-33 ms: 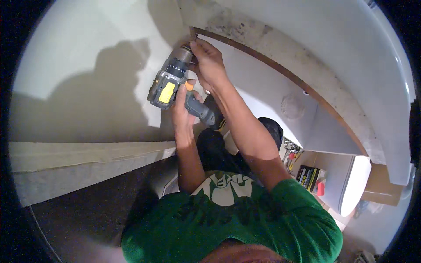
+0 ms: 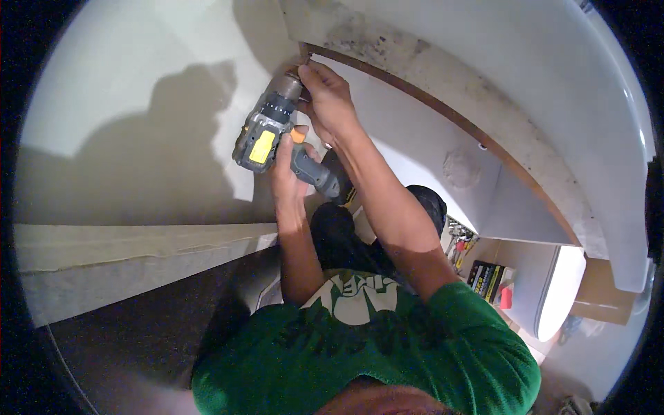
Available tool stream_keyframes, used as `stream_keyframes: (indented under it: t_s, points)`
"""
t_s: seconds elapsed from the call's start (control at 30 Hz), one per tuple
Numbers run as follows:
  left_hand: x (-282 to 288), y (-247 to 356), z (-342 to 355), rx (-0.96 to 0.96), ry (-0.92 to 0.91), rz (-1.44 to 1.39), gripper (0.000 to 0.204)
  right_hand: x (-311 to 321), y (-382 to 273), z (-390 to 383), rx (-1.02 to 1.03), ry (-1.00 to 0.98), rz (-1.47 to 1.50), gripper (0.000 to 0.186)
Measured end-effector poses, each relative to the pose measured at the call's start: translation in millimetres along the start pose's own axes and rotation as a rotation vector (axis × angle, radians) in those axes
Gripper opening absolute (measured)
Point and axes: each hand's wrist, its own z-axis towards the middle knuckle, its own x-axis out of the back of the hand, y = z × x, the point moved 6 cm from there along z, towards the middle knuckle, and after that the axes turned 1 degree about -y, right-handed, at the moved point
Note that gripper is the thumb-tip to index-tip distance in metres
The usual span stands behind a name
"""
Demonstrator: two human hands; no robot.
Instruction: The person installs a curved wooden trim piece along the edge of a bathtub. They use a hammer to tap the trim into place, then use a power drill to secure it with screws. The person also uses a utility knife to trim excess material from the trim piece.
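A grey and black cordless drill [image 2: 278, 107] with a yellow label and an orange trigger is in my left hand [image 2: 285, 169]. That hand closes on the upper handle, its thumb along the drill's body. The chuck points up and right toward the corner where the wall meets a brown-edged panel [image 2: 429, 98]. At the chuck's front end, the fingers of my right hand [image 2: 330, 100] are pinched together. What they grip there is small and mostly hidden by the fingers. A small dark thing, perhaps a screw, shows just beyond the fingertips at the panel's edge.
On the left stands a pale wall [image 2: 124, 90] with a ledge [image 2: 145, 245] below it. A white curved basin-like body [image 2: 595, 131] arches over the upper right. Lower right are hand tools [image 2: 459, 247], a black and yellow box [image 2: 486, 278] and a cardboard box [image 2: 602, 294].
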Motion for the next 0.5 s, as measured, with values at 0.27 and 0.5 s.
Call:
stream_keyframes:
  t_s: [0.27, 0.5]
  points:
    - [8.1, -5.6, 3.7, 0.034, -0.023, -0.048, 0.039, -7.3, -5.5, -3.4, 0.011, 0.047, 0.014, 0.021]
    - [4.5, 1.1, 2.8, -0.036, -0.05, 0.033, 0.036, 0.0, -0.9, -3.7, 0.021, 0.044, 0.019, 0.023]
